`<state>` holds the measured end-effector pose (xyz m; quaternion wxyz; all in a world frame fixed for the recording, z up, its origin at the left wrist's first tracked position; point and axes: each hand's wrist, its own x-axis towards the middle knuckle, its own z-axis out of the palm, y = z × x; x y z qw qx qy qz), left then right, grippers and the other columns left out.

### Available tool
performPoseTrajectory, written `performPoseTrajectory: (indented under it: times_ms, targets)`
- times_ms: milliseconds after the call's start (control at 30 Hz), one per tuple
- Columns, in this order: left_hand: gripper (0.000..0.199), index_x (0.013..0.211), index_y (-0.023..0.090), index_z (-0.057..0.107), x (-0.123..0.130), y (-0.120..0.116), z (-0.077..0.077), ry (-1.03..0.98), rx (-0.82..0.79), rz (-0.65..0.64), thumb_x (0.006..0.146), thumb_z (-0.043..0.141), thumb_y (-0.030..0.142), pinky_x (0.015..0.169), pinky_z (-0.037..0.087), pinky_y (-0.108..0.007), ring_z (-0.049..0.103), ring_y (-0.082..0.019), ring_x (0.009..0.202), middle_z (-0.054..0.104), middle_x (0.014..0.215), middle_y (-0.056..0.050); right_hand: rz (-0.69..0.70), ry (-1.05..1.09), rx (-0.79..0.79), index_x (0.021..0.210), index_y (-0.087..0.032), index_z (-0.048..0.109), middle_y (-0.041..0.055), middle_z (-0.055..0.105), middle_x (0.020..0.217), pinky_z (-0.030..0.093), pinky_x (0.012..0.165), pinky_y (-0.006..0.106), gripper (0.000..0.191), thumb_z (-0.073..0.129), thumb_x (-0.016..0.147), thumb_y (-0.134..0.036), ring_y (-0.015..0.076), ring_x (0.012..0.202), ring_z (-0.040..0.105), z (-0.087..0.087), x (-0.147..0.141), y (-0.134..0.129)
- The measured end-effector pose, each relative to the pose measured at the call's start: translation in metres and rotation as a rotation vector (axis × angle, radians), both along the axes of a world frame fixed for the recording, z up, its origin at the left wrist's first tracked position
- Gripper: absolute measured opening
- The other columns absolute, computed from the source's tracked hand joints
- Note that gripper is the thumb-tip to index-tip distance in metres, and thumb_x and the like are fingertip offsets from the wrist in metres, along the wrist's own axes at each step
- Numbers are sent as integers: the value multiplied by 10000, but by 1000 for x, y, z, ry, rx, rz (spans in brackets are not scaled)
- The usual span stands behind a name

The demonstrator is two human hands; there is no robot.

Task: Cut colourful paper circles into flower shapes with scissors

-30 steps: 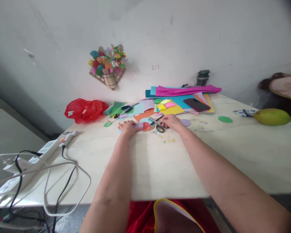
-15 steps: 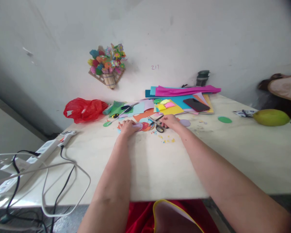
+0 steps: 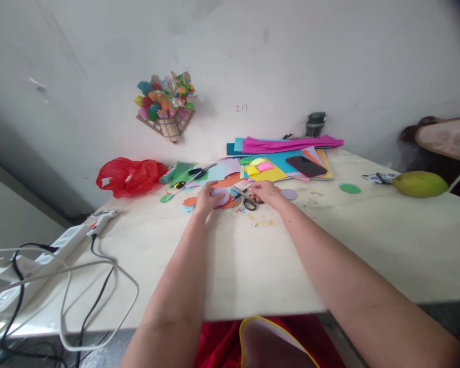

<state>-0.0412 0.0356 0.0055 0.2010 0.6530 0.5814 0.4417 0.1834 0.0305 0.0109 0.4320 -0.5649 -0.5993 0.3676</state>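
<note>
Near the middle of the table, my left hand (image 3: pixel 207 198) is closed on a round lilac paper piece (image 3: pixel 221 196), which is tilted up. My right hand (image 3: pixel 261 191) is closed at black-handled scissors (image 3: pixel 249 203) and a thin dark tool (image 3: pixel 240 192); its fingertips are too small to tell which it grips. Orange and red paper shapes (image 3: pixel 230 203) lie between the hands. An orange scalloped shape (image 3: pixel 189 201) is left of my left hand. Small yellow scraps (image 3: pixel 270 222) lie nearer to me.
Behind the hands are coloured sheets (image 3: pixel 278 171), a phone (image 3: pixel 305 166) and more scissors (image 3: pixel 201 171). A red bag (image 3: pixel 128 176) is at the back left, a power strip (image 3: pixel 67 243) with cables at the left edge, a yellow-green fruit (image 3: pixel 419 184) at the right.
My left hand has shifted slightly and now holds the lilac piece up, uncovering the orange scalloped shape. My right hand stays beside the scissors. The whole view has moved a little.
</note>
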Motion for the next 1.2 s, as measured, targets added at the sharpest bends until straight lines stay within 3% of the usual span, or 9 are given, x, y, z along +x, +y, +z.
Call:
performPoseTrajectory:
  times_ms: [133, 267, 467, 733, 833, 967, 1067, 1200]
  targets:
    - [571, 1194, 180, 656, 18, -3, -2, -226, -80, -202, 662, 792, 334, 743, 540, -329, 671, -189, 721, 690, 720, 3, 93, 95, 31, 684, -155, 631, -22, 625, 557, 353, 431, 159, 236, 604, 918, -168, 55, 414, 477, 10, -6, -11]
    - [515, 955, 153, 680, 31, -4, -4, -440, -180, -369, 550, 874, 406, 682, 528, -303, 656, -167, 650, 706, 698, -15, 195, 46, -22, 605, -167, 567, -33, 556, 435, 295, 403, 182, 315, 618, 912, -216, 62, 355, 403, 15, -11, -15]
    - [562, 685, 152, 626, 39, -5, -6, -555, -184, -334, 391, 937, 517, 576, 504, -264, 607, -134, 549, 656, 592, -2, 157, 26, 18, 523, -165, 542, -60, 442, 329, 317, 457, 185, 297, 621, 804, -108, 68, 367, 397, 14, -11, -12]
    - [540, 750, 138, 684, 42, -6, -9, -654, -212, -400, 469, 932, 527, 640, 570, -289, 682, -173, 648, 722, 711, -42, 144, 174, -23, 712, -147, 657, -67, 441, 368, 221, 394, 199, 148, 645, 823, -245, 62, 339, 297, 15, 1, -9]
    - [529, 864, 146, 687, 45, -5, -13, -658, -257, -417, 552, 912, 510, 646, 588, -308, 716, -202, 693, 743, 774, -58, -23, 10, -11, 782, -138, 696, -26, 548, 479, 319, 438, 202, 150, 642, 855, -257, 80, 408, 430, 23, 20, -4]
    - [440, 899, 147, 672, 47, -1, -17, -616, -258, -448, 660, 875, 455, 659, 598, -299, 734, -210, 745, 754, 823, -72, -230, -556, -47, 840, -167, 745, 63, 737, 821, 452, 620, 250, 111, 739, 771, -254, 186, 756, 674, 37, 43, -1]
    - [384, 901, 142, 662, 47, 1, -18, -622, -271, -414, 705, 858, 409, 670, 603, -291, 732, -197, 750, 757, 840, -75, -181, -865, -158, 967, -183, 757, 90, 754, 1035, 482, 720, 285, 288, 805, 705, -293, 244, 946, 697, 45, 51, -6]
    - [320, 903, 134, 649, 46, 1, -20, -636, -265, -396, 759, 827, 358, 734, 617, -332, 733, -203, 771, 754, 859, -84, -33, -1021, -275, 1032, -189, 747, 91, 754, 1049, 494, 725, 276, 370, 822, 702, -338, 242, 959, 704, 48, 54, -14]
